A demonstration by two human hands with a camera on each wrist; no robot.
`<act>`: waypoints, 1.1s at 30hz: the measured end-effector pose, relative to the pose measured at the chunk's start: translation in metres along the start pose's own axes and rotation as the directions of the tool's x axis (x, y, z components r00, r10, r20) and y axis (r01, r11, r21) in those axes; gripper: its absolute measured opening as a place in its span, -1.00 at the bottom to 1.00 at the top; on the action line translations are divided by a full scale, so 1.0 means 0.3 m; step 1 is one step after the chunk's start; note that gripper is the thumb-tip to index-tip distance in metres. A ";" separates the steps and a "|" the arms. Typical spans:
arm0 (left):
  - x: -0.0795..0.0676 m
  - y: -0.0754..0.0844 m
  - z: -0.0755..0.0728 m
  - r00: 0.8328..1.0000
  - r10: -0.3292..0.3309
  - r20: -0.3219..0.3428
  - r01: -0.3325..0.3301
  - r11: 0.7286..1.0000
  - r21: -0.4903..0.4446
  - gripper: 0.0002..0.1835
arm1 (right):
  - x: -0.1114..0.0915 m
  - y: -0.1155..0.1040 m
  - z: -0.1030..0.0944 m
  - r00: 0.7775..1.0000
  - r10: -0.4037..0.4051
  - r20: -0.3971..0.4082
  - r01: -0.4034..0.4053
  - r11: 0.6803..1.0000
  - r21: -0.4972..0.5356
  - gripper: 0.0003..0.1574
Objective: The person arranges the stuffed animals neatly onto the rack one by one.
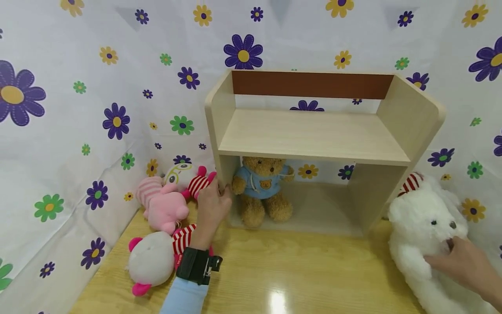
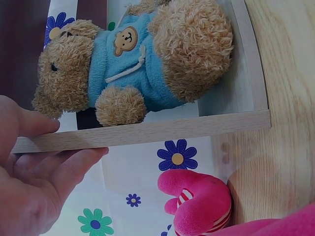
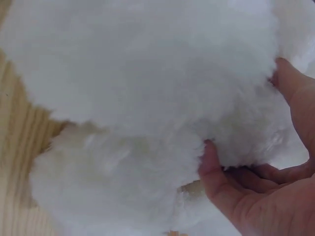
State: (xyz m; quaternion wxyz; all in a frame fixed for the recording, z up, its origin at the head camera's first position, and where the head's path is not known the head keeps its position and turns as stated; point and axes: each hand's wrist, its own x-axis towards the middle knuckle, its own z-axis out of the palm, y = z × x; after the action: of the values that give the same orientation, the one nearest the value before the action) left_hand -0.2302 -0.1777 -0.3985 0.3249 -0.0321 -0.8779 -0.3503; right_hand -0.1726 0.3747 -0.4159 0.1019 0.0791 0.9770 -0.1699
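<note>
My left hand (image 1: pixel 213 207) grips the front edge of the left side panel (image 2: pixel 142 133) of a pale wooden shelf (image 1: pixel 313 135), thumb on the inner side and fingers outside. Just inside that panel, a brown teddy bear (image 1: pixel 260 187) in a blue hoodie sits upright in the lower compartment. At the right, my right hand (image 1: pixel 466 266) holds a large white plush bear (image 1: pixel 415 235) below its muzzle. In the right wrist view its digits sink into the white fur (image 3: pixel 138 73), which hides some fingertips.
Left of the shelf lie a pink plush toy (image 1: pixel 166 209), a white-headed toy in red stripes (image 1: pixel 153 257) and another striped toy (image 1: pixel 180 174) by the wall. A flowered cloth (image 1: pixel 129 87) hangs behind the wooden table (image 1: pixel 306 266). Red-striped fabric (image 1: pixel 412 183) shows behind the white bear.
</note>
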 end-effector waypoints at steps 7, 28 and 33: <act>0.001 -0.001 0.007 1.000 -0.002 -0.002 0.002 1.000 -0.003 -0.87 | -0.072 -0.053 0.042 0.982 -0.046 -0.181 0.059 0.996 0.070 0.28; -0.015 -0.014 0.015 1.000 -0.025 -0.017 0.025 1.000 0.002 -0.85 | -0.074 -0.498 0.250 0.564 -0.417 -0.713 0.647 0.760 0.068 -0.07; -0.008 -0.014 0.017 0.999 0.010 -0.041 -0.010 1.000 -0.005 -0.87 | -0.002 -0.571 0.278 0.565 -0.396 -0.723 0.644 0.760 0.087 -0.10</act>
State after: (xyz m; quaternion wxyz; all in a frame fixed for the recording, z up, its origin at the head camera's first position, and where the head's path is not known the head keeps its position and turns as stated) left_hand -0.2323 -0.1773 -0.4053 0.3445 -0.0300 -0.8700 -0.3515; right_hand -0.1901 0.1863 -0.4385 -0.3250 -0.1458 0.8782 -0.3193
